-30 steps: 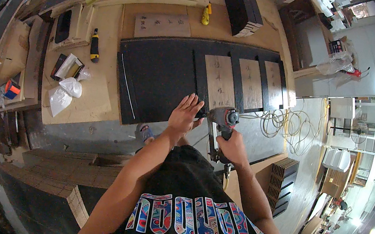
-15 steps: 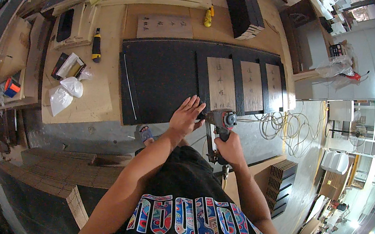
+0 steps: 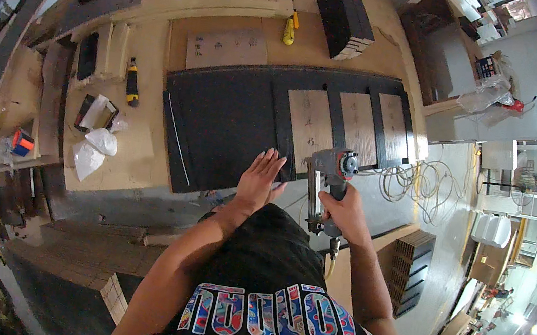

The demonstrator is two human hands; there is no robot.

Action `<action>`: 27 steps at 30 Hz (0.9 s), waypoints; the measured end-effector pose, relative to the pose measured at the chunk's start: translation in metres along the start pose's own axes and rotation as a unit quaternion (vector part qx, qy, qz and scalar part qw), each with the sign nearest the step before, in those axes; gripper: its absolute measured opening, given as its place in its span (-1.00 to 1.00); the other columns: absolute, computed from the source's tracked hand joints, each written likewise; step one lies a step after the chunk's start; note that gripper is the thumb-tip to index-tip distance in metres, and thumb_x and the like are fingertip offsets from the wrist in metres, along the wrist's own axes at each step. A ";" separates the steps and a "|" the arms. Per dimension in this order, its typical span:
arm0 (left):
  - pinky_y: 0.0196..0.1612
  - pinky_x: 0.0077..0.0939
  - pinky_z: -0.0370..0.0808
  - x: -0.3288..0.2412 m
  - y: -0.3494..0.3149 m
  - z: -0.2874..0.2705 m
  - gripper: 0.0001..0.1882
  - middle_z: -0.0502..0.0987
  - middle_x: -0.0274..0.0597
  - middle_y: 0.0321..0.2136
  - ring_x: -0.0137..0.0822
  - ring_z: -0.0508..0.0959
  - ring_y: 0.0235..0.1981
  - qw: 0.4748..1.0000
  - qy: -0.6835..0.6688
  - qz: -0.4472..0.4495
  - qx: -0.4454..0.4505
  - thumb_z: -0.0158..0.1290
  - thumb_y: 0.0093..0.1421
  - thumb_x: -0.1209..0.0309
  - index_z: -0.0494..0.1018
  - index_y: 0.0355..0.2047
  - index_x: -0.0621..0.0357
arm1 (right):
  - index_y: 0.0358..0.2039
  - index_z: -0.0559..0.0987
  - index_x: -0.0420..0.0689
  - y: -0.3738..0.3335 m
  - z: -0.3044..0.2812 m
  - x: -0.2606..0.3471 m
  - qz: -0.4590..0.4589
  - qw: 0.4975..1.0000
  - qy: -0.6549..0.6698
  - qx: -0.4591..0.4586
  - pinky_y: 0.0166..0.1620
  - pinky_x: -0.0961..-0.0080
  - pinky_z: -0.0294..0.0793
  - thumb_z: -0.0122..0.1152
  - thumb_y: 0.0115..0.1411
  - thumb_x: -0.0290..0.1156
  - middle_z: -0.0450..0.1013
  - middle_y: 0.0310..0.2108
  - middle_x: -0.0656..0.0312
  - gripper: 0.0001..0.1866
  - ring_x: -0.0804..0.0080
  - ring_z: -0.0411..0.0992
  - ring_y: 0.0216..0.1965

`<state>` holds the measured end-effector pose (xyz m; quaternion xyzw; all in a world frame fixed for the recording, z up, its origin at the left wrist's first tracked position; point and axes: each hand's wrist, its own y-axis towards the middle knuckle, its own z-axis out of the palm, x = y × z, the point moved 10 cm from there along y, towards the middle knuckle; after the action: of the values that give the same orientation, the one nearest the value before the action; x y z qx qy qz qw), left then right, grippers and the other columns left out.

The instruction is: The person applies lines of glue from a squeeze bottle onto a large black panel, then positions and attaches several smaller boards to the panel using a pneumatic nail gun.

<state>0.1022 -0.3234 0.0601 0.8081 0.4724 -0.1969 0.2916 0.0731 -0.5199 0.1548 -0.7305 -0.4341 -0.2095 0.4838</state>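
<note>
My right hand (image 3: 347, 212) is wrapped round the handle of a grey-and-black air nail gun (image 3: 336, 165), which has a hose fitting at its lower end. The gun is at the near edge of a large black panel (image 3: 224, 121), just right of my left hand. Stretched out and resting at that edge, my left hand (image 3: 256, 183) has its fingertips beside the near end of a black strip (image 3: 280, 118). Several such strips cross the panel. Between them lie wood-grain boards (image 3: 310, 119) with handwriting on them.
Behind the panel are a loose board (image 3: 226, 48), a yellow tool (image 3: 289, 34) and a stack of black boards (image 3: 344, 18). A yellow-black cutter (image 3: 132, 85) and white plastic bags (image 3: 98, 148) lie left. Coiled hose (image 3: 416, 180) covers floor at right; stacked panels (image 3: 74, 250) stand near left.
The nail gun, in my right hand, has moved right, leaving a wider gap to my left hand. My left hand still rests at the panel's near edge. The whole view has shifted slightly.
</note>
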 end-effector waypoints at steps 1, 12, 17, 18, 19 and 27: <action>0.51 -0.14 0.24 0.001 0.001 -0.007 -0.28 0.48 0.08 0.29 0.01 0.39 0.41 1.000 -0.015 -0.014 0.003 0.31 0.24 0.16 0.36 0.34 0.15 | -0.12 0.54 -0.30 -0.001 -0.001 0.021 -0.023 0.999 0.034 0.023 -0.41 0.43 0.52 0.41 0.25 -0.39 0.53 -0.48 0.26 -0.69 0.54 0.51 -0.52; 0.44 -0.04 0.34 0.079 0.074 -0.020 -0.45 0.41 0.18 0.34 0.20 0.41 0.36 0.993 -0.048 -0.103 -0.018 0.03 0.42 0.30 0.35 0.39 0.13 | -0.16 0.60 -0.29 0.042 0.027 -0.022 0.008 0.993 0.068 0.092 -0.40 0.47 0.49 0.43 0.21 -0.37 0.55 -0.48 0.28 -0.71 0.54 0.49 -0.51; 0.41 -0.07 0.39 0.101 0.097 -0.020 -0.46 0.44 0.06 0.34 0.18 0.42 0.35 0.992 -0.041 -0.111 -0.035 0.05 0.38 0.31 0.40 0.35 0.05 | -0.04 0.61 -0.29 0.044 0.038 -0.004 0.036 0.995 0.049 0.073 -0.41 0.47 0.47 0.40 0.17 -0.43 0.52 -0.51 0.30 -0.64 0.53 0.48 -0.52; 0.41 -0.06 0.39 0.101 0.098 -0.018 -0.46 0.42 0.06 0.36 0.17 0.41 0.36 0.993 -0.042 -0.109 -0.030 0.05 0.38 0.30 0.39 0.36 0.04 | -0.01 0.61 -0.28 0.043 0.038 -0.005 0.034 0.995 0.057 0.070 -0.41 0.47 0.47 0.40 0.17 -0.44 0.51 -0.51 0.30 -0.63 0.53 0.47 -0.53; 0.41 -0.07 0.39 0.099 0.099 -0.020 -0.46 0.44 0.04 0.35 0.16 0.41 0.36 0.992 -0.047 -0.110 -0.031 0.07 0.37 0.30 0.41 0.35 0.03 | 0.01 0.62 -0.28 0.043 0.040 -0.007 0.032 0.995 0.068 0.066 -0.41 0.47 0.46 0.39 0.17 -0.44 0.51 -0.51 0.30 -0.61 0.53 0.46 -0.53; 0.42 -0.11 0.40 0.092 0.101 -0.029 -0.52 0.52 -0.03 0.29 0.08 0.45 0.35 0.995 -0.039 -0.078 -0.055 0.14 0.33 0.37 0.48 0.27 0.01 | 0.05 0.63 -0.28 0.043 0.044 -0.006 0.032 0.997 0.051 0.038 -0.38 0.46 0.48 0.36 0.16 -0.47 0.51 -0.51 0.28 -0.58 0.50 0.48 -0.52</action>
<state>0.2359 -0.2840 0.0560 0.7435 0.5320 -0.2242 0.3375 0.1006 -0.4903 0.1082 -0.7129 -0.3931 -0.2146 0.5396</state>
